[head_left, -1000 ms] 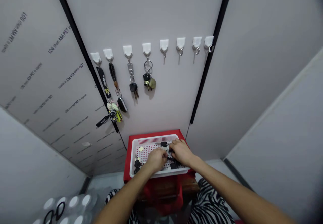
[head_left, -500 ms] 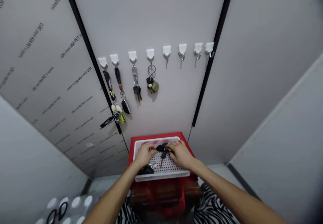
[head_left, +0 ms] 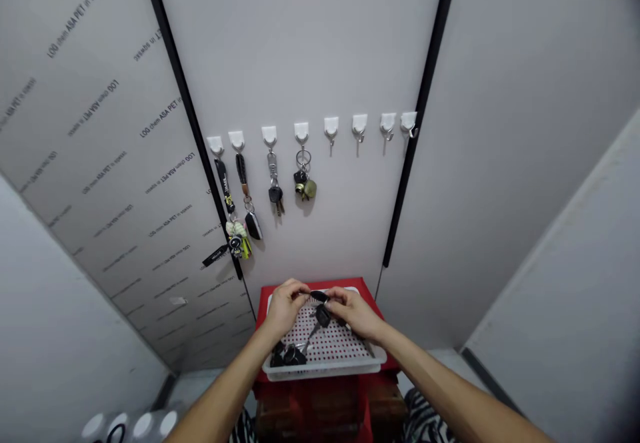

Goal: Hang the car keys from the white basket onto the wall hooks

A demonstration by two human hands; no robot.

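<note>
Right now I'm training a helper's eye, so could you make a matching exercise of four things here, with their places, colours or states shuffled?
1. Held key bunch
2. Plastic basket
3. Round olive fob
4. Rightmost hook

A. White, with perforated bottom
B. Nothing hanging from it
C. Between left hand and right hand
D. Below the fourth hook from the left

Pairs: 1-C, 2-A, 3-D, 4-B

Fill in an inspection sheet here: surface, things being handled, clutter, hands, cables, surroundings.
Surface: white basket on a red base.
Handled things: black keys over the basket; four key sets hang from the left four of eight white hooks.
Clutter: other keys in the basket's near left corner.
Hands: left hand and right hand both grip the black keys.
Cables: nothing seen.
Surroundings: pale wall; white caps at lower left.
</note>
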